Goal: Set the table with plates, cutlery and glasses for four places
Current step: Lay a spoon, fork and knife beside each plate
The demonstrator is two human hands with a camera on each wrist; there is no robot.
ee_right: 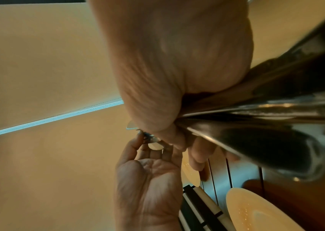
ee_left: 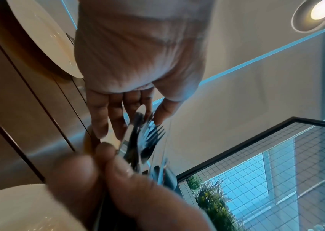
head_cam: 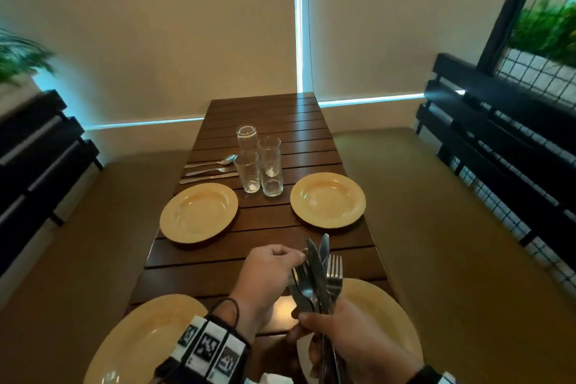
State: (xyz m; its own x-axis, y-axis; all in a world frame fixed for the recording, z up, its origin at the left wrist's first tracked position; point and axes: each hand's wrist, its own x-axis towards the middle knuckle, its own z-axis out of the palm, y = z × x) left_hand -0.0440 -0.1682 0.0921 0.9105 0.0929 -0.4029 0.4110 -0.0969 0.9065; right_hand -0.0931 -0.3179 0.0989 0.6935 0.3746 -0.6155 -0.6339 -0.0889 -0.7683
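My right hand (head_cam: 310,321) grips a bundle of forks and knives (head_cam: 318,274) by the handles, heads up, above the near end of the wooden table (head_cam: 265,246). My left hand (head_cam: 299,259) reaches in from the left and pinches the heads of the bundle (ee_left: 147,136) between thumb and fingers. Four yellow plates lie on the table: far left (head_cam: 199,212), far right (head_cam: 327,199), near left (head_cam: 140,343), near right (head_cam: 383,315). A spoon, fork and knife (head_cam: 212,170) lie beyond the far left plate. Stacked clear glasses (head_cam: 258,162) stand at mid-table.
Cushioned benches with dark slatted backs (head_cam: 40,165) run along both long sides of the table. A black wire-mesh screen with plants (head_cam: 542,34) rises behind the right bench. Roller blinds close off the far wall.
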